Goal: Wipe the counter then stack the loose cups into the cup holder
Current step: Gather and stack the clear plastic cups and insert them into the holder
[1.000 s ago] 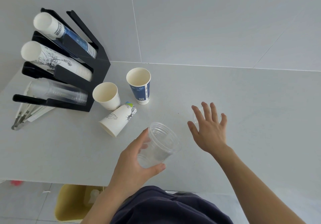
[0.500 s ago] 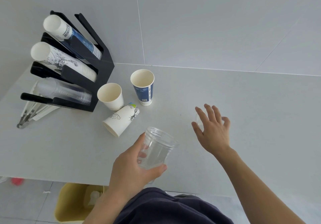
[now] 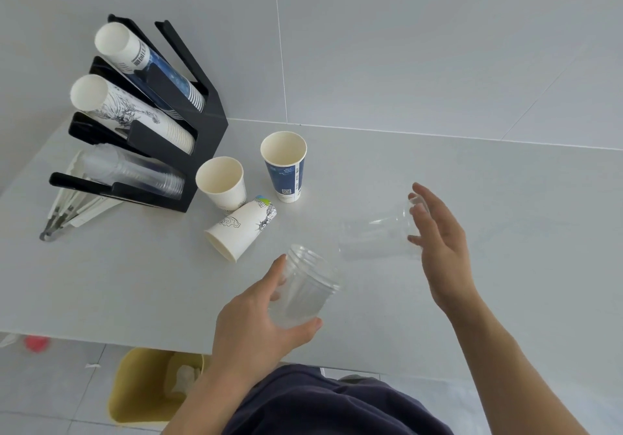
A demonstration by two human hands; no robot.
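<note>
My left hand [image 3: 256, 326] grips an upright clear plastic cup [image 3: 305, 288] above the counter's [image 3: 472, 299] front edge. My right hand [image 3: 438, 235] holds a second clear cup [image 3: 374, 232] by its base, tipped on its side with its mouth toward the left. The black cup holder [image 3: 205, 124] stands at the back left with a blue stack, a white printed stack and a clear stack in its slots. Beside it are a blue paper cup [image 3: 286, 168] and a white paper cup [image 3: 220, 181], both upright, and a printed white cup [image 3: 241, 229] lying on its side.
Metal tongs and white wrapped items [image 3: 64, 212] lie left of the holder. A yellow bin [image 3: 145, 387] with crumpled paper stands on the floor under the counter's front edge. A grey tiled wall backs the counter.
My right hand has closed on the second clear cup and lifted it, tipping it sideways. My left hand has kept its clear cup near the front edge.
</note>
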